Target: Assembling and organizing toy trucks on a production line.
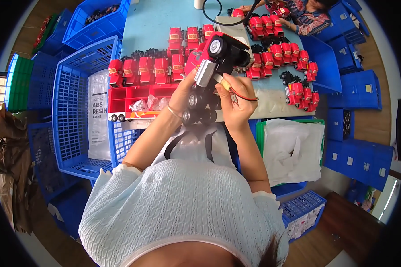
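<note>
My left hand (182, 94) grips a red and black toy truck (227, 52), tilted in front of me with its black underside and wheels showing. A silver tank-like part (205, 73) is on its side near my left fingers. Pinched in my right hand (239, 101), close against the underside, is a small pale yellow piece (223, 82) whose exact kind I cannot make out. A thin red and black wire (244, 96) loops out beside the fingers. Behind the left hand stands a red truck trailer (120, 103) with clear plastic bags (150, 103) inside.
Rows of red toy trucks (146, 69) cover the light blue table (147, 18). Another person's hand (286, 22) works at the far right. A large blue crate (67, 111) stands left; white sheets (294, 149) lie in a green tray at right.
</note>
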A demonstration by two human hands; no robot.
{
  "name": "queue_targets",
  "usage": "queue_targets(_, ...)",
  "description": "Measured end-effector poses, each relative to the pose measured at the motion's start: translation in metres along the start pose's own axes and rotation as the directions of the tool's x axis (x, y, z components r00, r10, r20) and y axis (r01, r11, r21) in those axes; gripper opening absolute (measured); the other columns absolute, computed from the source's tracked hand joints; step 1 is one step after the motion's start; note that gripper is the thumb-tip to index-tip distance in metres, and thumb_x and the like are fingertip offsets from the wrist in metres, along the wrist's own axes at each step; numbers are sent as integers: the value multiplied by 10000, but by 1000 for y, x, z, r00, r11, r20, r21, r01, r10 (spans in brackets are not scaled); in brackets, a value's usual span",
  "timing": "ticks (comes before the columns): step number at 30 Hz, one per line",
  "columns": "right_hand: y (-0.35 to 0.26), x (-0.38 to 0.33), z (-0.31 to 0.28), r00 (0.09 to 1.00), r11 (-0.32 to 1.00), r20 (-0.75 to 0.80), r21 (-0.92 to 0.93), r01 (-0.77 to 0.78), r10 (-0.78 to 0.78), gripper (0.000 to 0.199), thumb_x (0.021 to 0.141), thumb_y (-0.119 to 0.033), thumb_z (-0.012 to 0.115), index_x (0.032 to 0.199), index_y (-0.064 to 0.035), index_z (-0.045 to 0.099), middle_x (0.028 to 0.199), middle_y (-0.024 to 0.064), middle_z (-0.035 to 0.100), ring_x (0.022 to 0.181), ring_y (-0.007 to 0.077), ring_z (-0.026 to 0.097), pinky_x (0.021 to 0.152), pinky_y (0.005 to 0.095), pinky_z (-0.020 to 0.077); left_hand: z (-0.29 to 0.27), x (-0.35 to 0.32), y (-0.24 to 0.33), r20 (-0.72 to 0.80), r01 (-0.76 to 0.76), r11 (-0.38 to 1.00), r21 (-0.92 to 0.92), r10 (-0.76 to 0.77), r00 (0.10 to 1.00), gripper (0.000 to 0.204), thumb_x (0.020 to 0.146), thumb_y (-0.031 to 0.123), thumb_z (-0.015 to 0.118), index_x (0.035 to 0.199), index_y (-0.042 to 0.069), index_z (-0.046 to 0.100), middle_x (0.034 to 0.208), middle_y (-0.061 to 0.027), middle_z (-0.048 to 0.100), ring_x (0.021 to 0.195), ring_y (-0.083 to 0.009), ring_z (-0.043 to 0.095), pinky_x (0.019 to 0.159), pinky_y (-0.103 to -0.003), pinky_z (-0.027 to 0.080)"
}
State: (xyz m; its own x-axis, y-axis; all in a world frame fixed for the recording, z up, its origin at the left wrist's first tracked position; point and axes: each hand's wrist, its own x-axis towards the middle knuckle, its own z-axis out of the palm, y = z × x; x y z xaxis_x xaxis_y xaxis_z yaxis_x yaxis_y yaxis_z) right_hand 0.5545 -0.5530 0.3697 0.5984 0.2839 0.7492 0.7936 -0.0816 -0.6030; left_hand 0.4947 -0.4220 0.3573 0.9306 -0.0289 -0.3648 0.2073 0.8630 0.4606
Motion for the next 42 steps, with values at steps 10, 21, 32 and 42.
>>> queue_targets(10, -21, -42, -37, 707, 939, 629, -118, -322, 321, 356, 747, -109, 658, 1061, 10, 539, 928, 108, 556, 864, 226, 560, 722, 332, 465, -14, 5, 14, 299, -563, 756, 334, 482, 824, 706, 747, 496, 644, 1227, 31, 417, 1102, -76, 556, 948, -177, 579, 777, -320, 498)
queue_targets(21, 10, -6, -11, 536, 630, 800, -275, 727, -270, 181, 714, -176, 545, 860, -83, 599, 908, 28, 562, 1044, 181, 485, 976, 415, 317, -29, 51, -24, 158, -131, 981, 143, 108, 982, 552, 884, 454, 462, 1318, 134, 341, 1252, -133, 465, 1120, -236, 490, 918, -365, 422)
queue_targets(32, 136, -117, -2, 261, 863, 965, -135, 487, 4, 133, 580, -126, 649, 702, -76, 632, 781, 21, 567, 927, 178, 513, 994, 413, 301, -160, 144, -49, 197, -212, 45, 976, 217, 956, 603, 835, 422, 533, 1325, 130, 340, 1178, -127, 493, 1141, -269, 441, 987, -411, 315)
queue_targets(42, 162, -164, 41, 337, 863, 930, -289, 414, 150, 220, 551, -159, 706, 743, -68, 651, 825, 17, 584, 936, 174, 515, 1010, 453, 281, -203, 157, -59, 259, -155, -313, 937, 323, 910, 815, 670, 343, 712, 1345, 148, 298, 1168, -58, 521, 1109, -249, 457, 1010, -465, 224)
